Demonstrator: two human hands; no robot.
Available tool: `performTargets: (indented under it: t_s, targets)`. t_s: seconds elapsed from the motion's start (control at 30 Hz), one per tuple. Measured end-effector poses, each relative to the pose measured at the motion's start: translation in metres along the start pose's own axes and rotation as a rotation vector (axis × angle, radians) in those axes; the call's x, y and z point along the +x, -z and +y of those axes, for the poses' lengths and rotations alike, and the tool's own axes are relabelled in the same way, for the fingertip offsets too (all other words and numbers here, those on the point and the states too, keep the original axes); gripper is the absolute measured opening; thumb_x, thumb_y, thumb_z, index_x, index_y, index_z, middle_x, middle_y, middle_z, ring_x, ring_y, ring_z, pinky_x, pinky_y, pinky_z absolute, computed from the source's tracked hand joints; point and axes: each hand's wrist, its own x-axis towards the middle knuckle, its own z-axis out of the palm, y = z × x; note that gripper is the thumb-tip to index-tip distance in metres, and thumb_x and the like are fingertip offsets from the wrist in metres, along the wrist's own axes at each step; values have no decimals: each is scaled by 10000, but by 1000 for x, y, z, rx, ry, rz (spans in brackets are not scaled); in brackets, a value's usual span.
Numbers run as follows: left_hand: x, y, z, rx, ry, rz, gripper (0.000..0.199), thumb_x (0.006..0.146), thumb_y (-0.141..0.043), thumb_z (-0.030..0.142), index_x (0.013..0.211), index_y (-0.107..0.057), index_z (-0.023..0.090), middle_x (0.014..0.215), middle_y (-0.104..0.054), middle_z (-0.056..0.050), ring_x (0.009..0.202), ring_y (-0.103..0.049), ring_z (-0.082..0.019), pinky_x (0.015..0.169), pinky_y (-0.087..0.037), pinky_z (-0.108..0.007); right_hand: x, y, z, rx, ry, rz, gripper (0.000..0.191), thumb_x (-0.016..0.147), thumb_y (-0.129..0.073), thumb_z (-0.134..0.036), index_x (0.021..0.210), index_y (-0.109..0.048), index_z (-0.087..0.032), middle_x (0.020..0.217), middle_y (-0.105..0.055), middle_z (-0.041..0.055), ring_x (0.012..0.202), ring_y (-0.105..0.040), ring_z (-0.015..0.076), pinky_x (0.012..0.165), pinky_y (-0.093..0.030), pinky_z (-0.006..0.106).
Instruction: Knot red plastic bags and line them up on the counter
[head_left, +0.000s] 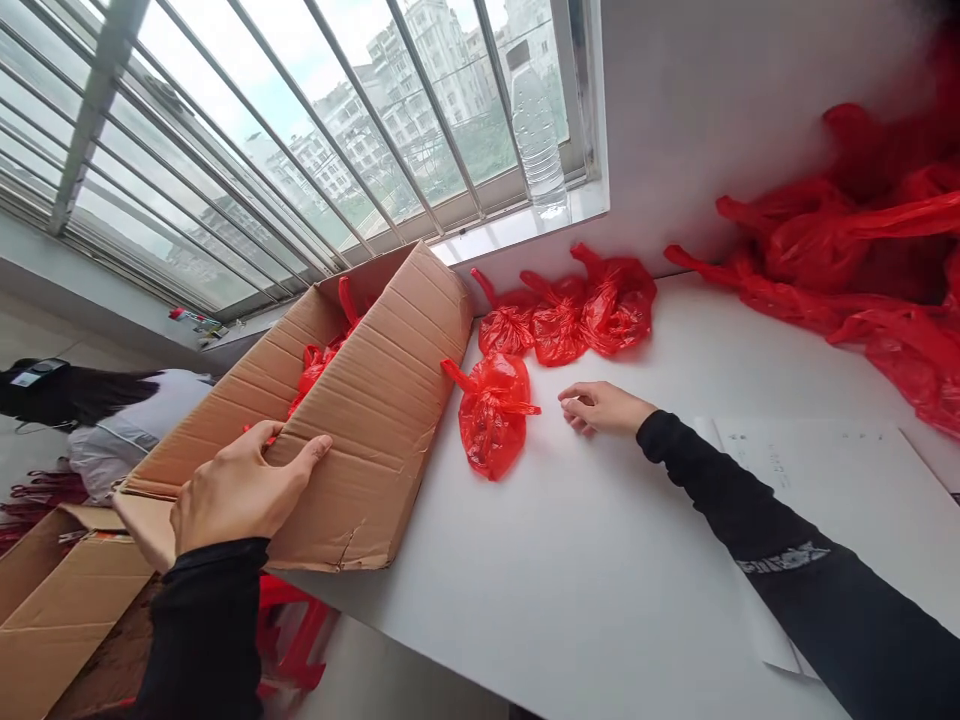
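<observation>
One knotted red plastic bag (493,430), long axis twelve-to-six, sits at nine o'clock from the nearer right hand (606,408), empty, loosely curled; left hand (238,492) clamps the brown cardboard box (375,400)!

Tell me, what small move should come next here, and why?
Probably bring the right grip to the nearest red bag: that grip looks empty, close beside the bag, while the left grip holds the cardboard box, where red plastic shows.
</observation>
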Motion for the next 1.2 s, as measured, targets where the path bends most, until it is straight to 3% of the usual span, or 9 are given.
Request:
performTargets:
  t_s: [0.27,0.5,0.63,0.7,0.8,0.9,1.0,1.1,1.2]
  targets:
    - [13,-4,5,13,24,86,743,804,-475,760,1285,-639,218,1169,-721,-187,1067,-679,-434,855,-530,-545,5,4,2,17,3,8,189,996,-588,-250,1123,-633,-118,839,-688,50,705,-683,146,614,-579,259]
    - [-7,-12,11,-101,-89,281,725,836,-479,728,1241,-655,153,1012,-724,-191,992,-681,-481,779,-529,-643,9,3,6,0,12,5,242,993,-620,-329,1125,-640,-127,827,-676,21,682,-667,136,611,-573,269]
    - [-46,-21,42,-274,-326,462,553,927,-492,473,1380,-517,157,1360,-569,-212,1313,-492,-436,1044,-407,-665,8,2,5,11,17,9,221,1004,-606,-322,1112,-638,-132,828,-668,8,685,-663,133,622,-573,273]
    - [-71,-39,73,-376,-518,479,416,982,-443,398,1345,-536,216,1400,-544,-135,1334,-497,-295,1149,-385,-520,7,1,4,24,12,15,209,1010,-597,-311,1112,-632,-132,819,-662,2,687,-663,134,622,-572,273]
    - [-92,-83,126,-449,-773,355,318,970,-514,341,1255,-631,260,1333,-624,-73,1255,-576,-214,1095,-470,-361,7,0,2,43,3,23,194,1014,-589,-298,1105,-626,-130,799,-655,-6,679,-661,133,617,-571,270]
    - [-85,-132,170,-467,-753,279,428,959,-551,322,1351,-576,153,1437,-558,-171,1326,-535,-301,1089,-468,-478,9,-1,2,57,6,23,188,1015,-589,-292,1099,-624,-128,791,-654,-10,670,-659,130,624,-572,271]
    - [-63,-171,196,-471,-655,248,449,950,-601,327,1365,-551,162,1485,-508,-169,1382,-470,-346,1096,-421,-600,12,-1,4,70,13,25,198,1014,-594,-305,1098,-625,-128,792,-655,-9,658,-655,127,627,-573,273]
    - [-45,-188,206,-504,-600,253,400,962,-596,330,1339,-572,197,1497,-501,-135,1399,-451,-318,1129,-389,-588,16,-2,6,93,10,35,199,1015,-594,-316,1098,-630,-139,806,-660,-6,656,-651,122,632,-577,273]
    - [-44,-185,211,-581,-592,267,432,969,-563,284,1378,-534,149,1512,-478,-188,1428,-412,-355,1147,-337,-633,19,0,4,115,-13,55,184,1017,-592,-316,1087,-638,-152,815,-665,-6,635,-639,111,611,-575,259]
